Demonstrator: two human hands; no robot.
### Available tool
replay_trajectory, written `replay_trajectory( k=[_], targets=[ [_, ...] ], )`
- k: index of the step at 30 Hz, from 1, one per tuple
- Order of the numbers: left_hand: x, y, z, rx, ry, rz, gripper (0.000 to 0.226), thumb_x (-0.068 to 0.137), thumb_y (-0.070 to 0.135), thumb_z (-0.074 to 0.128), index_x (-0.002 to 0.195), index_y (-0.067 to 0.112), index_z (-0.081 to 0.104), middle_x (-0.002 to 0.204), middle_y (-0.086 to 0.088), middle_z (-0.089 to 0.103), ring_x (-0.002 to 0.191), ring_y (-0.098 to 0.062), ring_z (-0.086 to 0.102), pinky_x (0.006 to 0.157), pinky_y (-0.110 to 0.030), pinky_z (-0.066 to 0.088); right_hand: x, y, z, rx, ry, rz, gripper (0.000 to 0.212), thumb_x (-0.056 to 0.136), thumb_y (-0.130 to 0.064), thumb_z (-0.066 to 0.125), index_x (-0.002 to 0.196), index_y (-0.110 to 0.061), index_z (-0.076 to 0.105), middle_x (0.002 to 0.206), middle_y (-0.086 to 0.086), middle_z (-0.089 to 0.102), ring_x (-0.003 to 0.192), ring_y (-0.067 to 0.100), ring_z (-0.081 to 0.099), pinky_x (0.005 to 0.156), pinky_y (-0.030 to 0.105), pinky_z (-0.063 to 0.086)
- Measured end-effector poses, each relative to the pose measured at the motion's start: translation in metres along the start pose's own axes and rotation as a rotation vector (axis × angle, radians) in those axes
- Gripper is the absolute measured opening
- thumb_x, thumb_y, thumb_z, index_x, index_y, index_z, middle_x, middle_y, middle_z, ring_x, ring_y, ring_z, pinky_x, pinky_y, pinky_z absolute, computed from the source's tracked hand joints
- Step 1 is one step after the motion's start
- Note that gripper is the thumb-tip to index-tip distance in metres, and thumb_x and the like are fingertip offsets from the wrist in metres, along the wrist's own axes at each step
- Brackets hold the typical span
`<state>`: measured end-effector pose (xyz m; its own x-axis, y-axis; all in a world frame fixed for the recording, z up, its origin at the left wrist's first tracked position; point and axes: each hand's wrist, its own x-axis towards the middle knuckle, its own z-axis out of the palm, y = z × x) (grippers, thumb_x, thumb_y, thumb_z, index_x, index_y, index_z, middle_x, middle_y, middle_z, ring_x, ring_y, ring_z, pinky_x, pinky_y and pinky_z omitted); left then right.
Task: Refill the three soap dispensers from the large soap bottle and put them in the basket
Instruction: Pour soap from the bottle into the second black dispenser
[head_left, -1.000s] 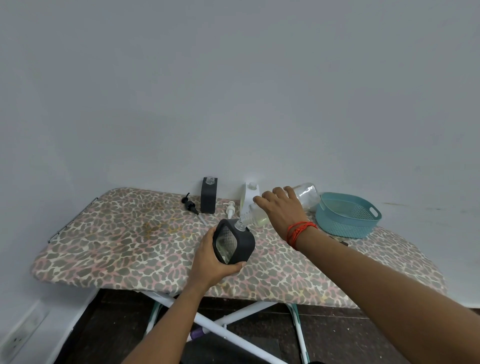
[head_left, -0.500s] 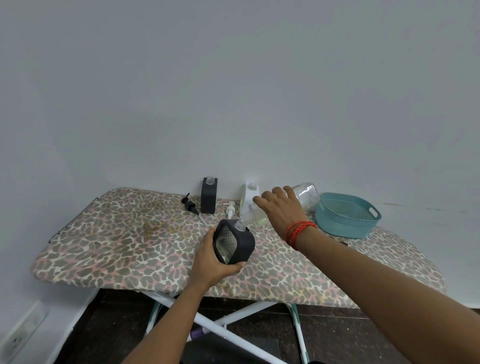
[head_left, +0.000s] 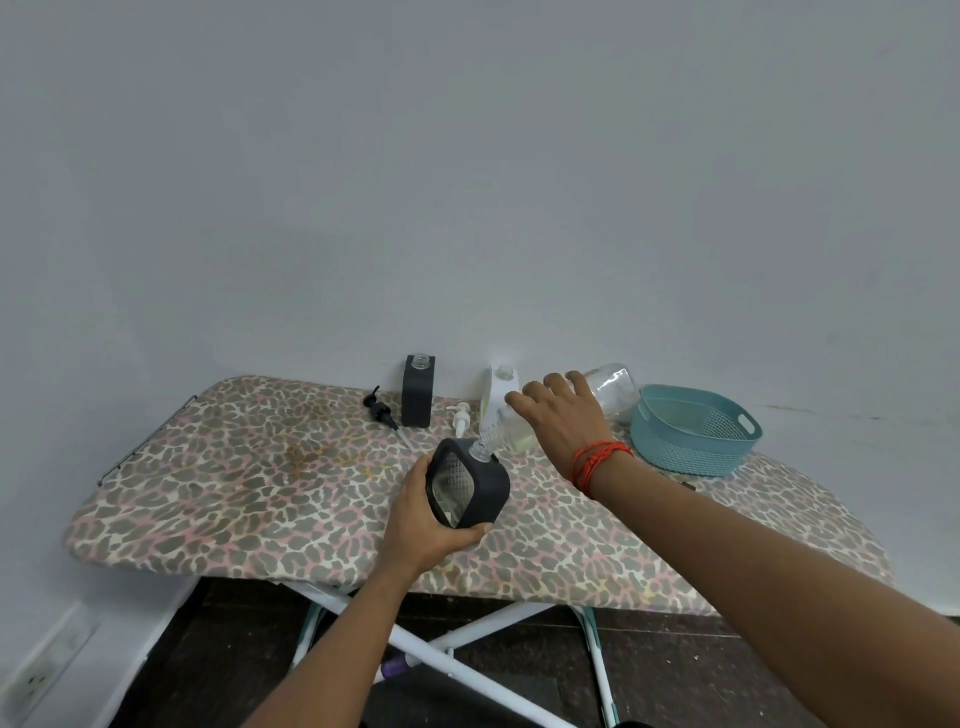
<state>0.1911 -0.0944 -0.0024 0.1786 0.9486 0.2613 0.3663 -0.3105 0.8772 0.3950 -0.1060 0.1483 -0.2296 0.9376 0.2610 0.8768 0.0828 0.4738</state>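
The left hand (head_left: 421, 525) curls round a squarish black dispenser (head_left: 475, 486) with a ribbed clear window, holding it tilted just above the board. The right hand (head_left: 563, 421), red thread (head_left: 597, 460) at the wrist, wraps over the large clear soap bottle (head_left: 615, 387), whose tipped neck meets the dispenser's open mouth. Hands and bottle stand as they did half a second ago. Behind, by the wall, a matching black dispenser (head_left: 418, 389) and a white one (head_left: 501, 387) stand uncapped, with a black pump (head_left: 382, 410) and a white pump (head_left: 460, 418) lying near them. The teal perforated basket (head_left: 691, 447) sits to the right on the leopard-print ironing board (head_left: 234, 478).
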Motion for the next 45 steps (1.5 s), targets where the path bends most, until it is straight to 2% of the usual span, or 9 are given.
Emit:
replay_trajectory(
  k=[5, 12, 22, 26, 37, 45],
  targets=[
    [0.0003, -0.0014, -0.0003, 0.02, -0.005, -0.007, 0.126, 0.05, 0.063, 0.093, 0.153, 0.022, 0.032, 0.145, 0.008, 0.046, 0.132, -0.01, 0.044, 0.11, -0.035, 0.043, 0.0007, -0.0007, -0.0005, 0.0, -0.001, -0.005, 0.062, 0.077, 0.006, 0.057, 0.13, -0.023, 0.049, 0.117, 0.003, 0.061, 0.111, 0.032, 0.053, 0.108, 0.053, 0.033],
    [0.0016, -0.0032, 0.0, 0.018, -0.012, -0.009, 0.124, 0.049, 0.066, 0.092, 0.151, 0.025, 0.035, 0.143, 0.008, 0.049, 0.13, -0.012, 0.049, 0.108, -0.04, 0.048, -0.0001, -0.001, -0.0012, -0.001, 0.007, -0.009, 0.061, 0.076, 0.006, 0.055, 0.13, -0.023, 0.049, 0.116, 0.003, 0.061, 0.111, 0.032, 0.053, 0.108, 0.053, 0.033],
    [0.0017, -0.004, 0.0003, 0.016, -0.009, -0.007, 0.126, 0.048, 0.065, 0.092, 0.152, 0.024, 0.034, 0.144, 0.007, 0.048, 0.132, -0.013, 0.048, 0.11, -0.04, 0.046, 0.0005, -0.0026, -0.0011, -0.018, 0.023, -0.01, 0.057, 0.075, 0.005, 0.058, 0.124, -0.023, 0.053, 0.11, 0.003, 0.063, 0.105, 0.032, 0.056, 0.104, 0.053, 0.037],
    [0.0009, -0.0028, 0.0003, 0.009, -0.013, -0.014, 0.126, 0.049, 0.061, 0.093, 0.153, 0.022, 0.033, 0.145, 0.007, 0.046, 0.133, -0.012, 0.045, 0.11, -0.036, 0.044, 0.0005, -0.0035, -0.0025, -0.019, 0.021, -0.016, 0.058, 0.076, 0.005, 0.058, 0.126, -0.023, 0.052, 0.112, 0.004, 0.063, 0.107, 0.033, 0.055, 0.105, 0.053, 0.036],
    [0.0004, -0.004, 0.0, 0.029, -0.014, -0.021, 0.127, 0.048, 0.065, 0.09, 0.152, 0.021, 0.033, 0.144, 0.005, 0.045, 0.133, -0.015, 0.046, 0.11, -0.042, 0.045, 0.0003, -0.0053, -0.0086, -0.027, 0.004, -0.025, 0.06, 0.08, 0.004, 0.056, 0.132, -0.024, 0.046, 0.119, 0.004, 0.06, 0.114, 0.032, 0.052, 0.109, 0.053, 0.031],
    [0.0004, -0.0035, 0.0005, 0.039, -0.012, -0.016, 0.128, 0.049, 0.065, 0.088, 0.153, 0.02, 0.03, 0.148, 0.003, 0.043, 0.136, -0.017, 0.043, 0.113, -0.043, 0.043, 0.0015, -0.0066, -0.009, -0.045, 0.048, -0.04, 0.058, 0.073, 0.003, 0.063, 0.124, -0.023, 0.055, 0.109, 0.005, 0.065, 0.103, 0.033, 0.058, 0.103, 0.054, 0.038]
  ],
)
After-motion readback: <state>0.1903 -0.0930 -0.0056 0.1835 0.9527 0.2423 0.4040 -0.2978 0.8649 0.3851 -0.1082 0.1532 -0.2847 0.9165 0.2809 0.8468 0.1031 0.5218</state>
